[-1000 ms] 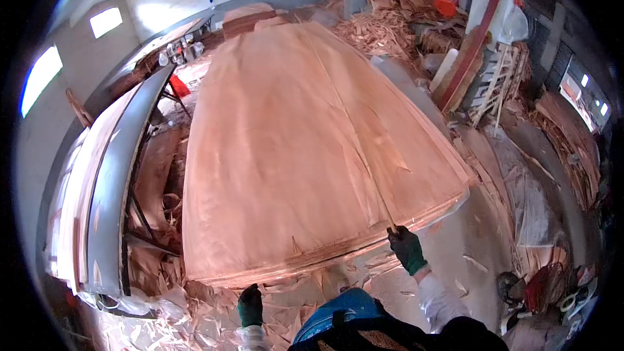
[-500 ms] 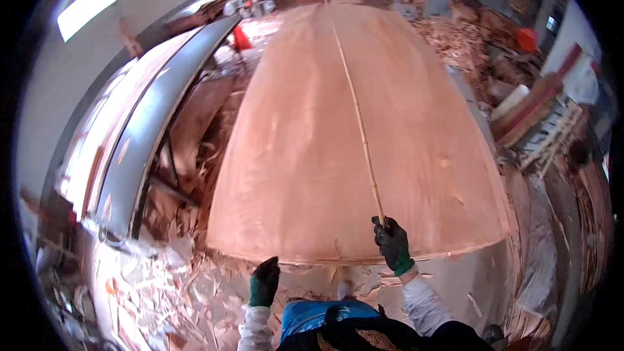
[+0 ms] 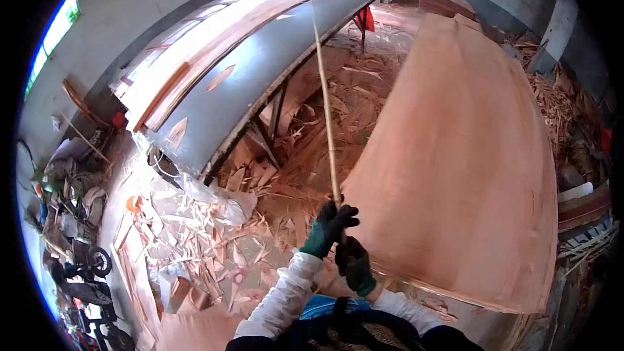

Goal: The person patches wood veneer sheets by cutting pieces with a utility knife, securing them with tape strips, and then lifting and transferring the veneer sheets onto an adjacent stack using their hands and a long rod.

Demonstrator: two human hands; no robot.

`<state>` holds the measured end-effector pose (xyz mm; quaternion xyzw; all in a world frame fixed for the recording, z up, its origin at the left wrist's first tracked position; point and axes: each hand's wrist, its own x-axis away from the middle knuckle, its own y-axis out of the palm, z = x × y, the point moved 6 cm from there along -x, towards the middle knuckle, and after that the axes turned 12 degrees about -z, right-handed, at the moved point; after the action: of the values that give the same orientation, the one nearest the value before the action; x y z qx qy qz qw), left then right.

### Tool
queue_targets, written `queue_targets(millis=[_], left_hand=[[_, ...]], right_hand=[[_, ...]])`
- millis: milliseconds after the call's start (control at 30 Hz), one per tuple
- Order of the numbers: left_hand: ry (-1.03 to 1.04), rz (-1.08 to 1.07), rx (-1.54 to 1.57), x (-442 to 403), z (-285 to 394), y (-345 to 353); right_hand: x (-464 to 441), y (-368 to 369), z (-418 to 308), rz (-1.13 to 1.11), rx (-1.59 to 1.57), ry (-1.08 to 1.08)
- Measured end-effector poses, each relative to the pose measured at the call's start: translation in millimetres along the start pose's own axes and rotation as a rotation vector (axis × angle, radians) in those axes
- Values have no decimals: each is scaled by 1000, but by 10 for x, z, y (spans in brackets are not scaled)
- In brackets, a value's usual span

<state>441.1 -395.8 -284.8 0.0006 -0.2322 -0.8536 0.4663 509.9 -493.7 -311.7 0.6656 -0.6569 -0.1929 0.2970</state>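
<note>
A long, thin bamboo pole [image 3: 325, 91] points away from me, its far tip above the grey-topped table. My left hand [image 3: 330, 226], in a black and green glove, closes around the pole near its lower part. Just below it my right hand [image 3: 355, 265], gloved the same way, grips the pole's butt end, which is mostly hidden by the fingers. To the right of both hands lies a large stack topped with a reddish wood veneer sheet [image 3: 455, 169]. Its near left corner is close to my hands.
The long grey-topped table [image 3: 253, 58] on the left carries wood veneer sheets [image 3: 201, 42]. Veneer scraps [image 3: 214, 247] litter the floor. Scooters [image 3: 91, 286] stand at the far left. Another stack of sheets [image 3: 448, 0] is at the back, near a pillar [image 3: 558, 23].
My view has turned left, and the pole has swung from above the veneer stack toward the grey-topped table. My left hand, earlier apart from the pole, is now on it above my right hand.
</note>
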Motion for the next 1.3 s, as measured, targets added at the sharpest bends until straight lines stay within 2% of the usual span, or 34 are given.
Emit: queue_targets(millis=[33,100,133,233,267,300,367,433,467,500,567,633,700,733,767,800,833,867,900,967,1000,1033,1067,1100,1167,1233,1267,1300], left_hand=[[49,86,-23,-89,31,-426],[77,-4,80,-192,159,-1144],[110,45,64,-104,346,-1334],[230,191,16,-17,927,-1924],[270,250,30,-104,957,-2232],[309,317,52,-166,969,-2556],[441,481,-202,-156,1283,-3146],[373,527,-404,-232,1321,-3820],[321,586,-668,-228,1528,-3944],[359,615,-720,-331,1442,-4352],[299,630,-833,-383,1694,-4562],[233,694,-922,-548,1586,-5161],[144,732,-1075,-623,1626,-5587],[90,741,-1178,-659,1678,-5711],[29,744,-1281,-687,1764,-5740],[-168,709,-1197,-682,1769,-5838],[-233,728,-1203,-673,1744,-5984],[-355,739,-1051,-663,1688,-6166],[-297,771,-1198,-685,1824,-6151],[-127,939,-1153,-638,2084,-6288],[-69,1006,-1255,-618,2181,-6422],[-180,1125,-1143,-536,2039,-6872],[-58,1220,-1501,-539,2256,-6847],[-356,1248,-1374,-561,2387,-6981],[-452,1445,-1457,-575,2439,-7412],[-737,1420,-1006,-667,2339,-7683],[-739,1380,-951,-762,2245,-7836],[-769,1432,-913,-894,2128,-7970]], right_hand=[[-222,259,205,25,-144,-26],[-652,571,553,-77,65,79],[-798,741,638,-117,114,223],[-1299,1288,600,-296,404,43],[-1447,1216,755,-370,288,125],[-1557,1112,850,-482,18,257],[-1744,812,765,-499,324,128],[-1871,290,677,-194,334,235],[-1922,94,547,-161,411,186],[-1975,-75,397,-127,485,135],[-2106,-336,142,28,444,152],[-2286,-560,15,173,438,139],[-2500,-685,-98,273,597,195],[-2653,-763,-115,312,539,236],[-2829,-809,-142,318,549,282],[-2995,-846,-163,329,556,329],[-3143,-909,-189,344,564,371],[-3315,-1088,-144,363,393,379],[-3525,-1125,-215,364,481,398],[-3819,-1050,-404,383,652,449],[-3970,-1031,-470,428,428,543],[-4143,-1006,-564,354,519,531],[-4353,-985,-648,273,610,511],[-4563,-955,-711,191,696,486],[-4962,-905,-791,157,761,508],[-5376,-841,-893,131,825,535],[-5549,-704,-968,118,801,555],[-5677,-722,-1008,114,794,568]])
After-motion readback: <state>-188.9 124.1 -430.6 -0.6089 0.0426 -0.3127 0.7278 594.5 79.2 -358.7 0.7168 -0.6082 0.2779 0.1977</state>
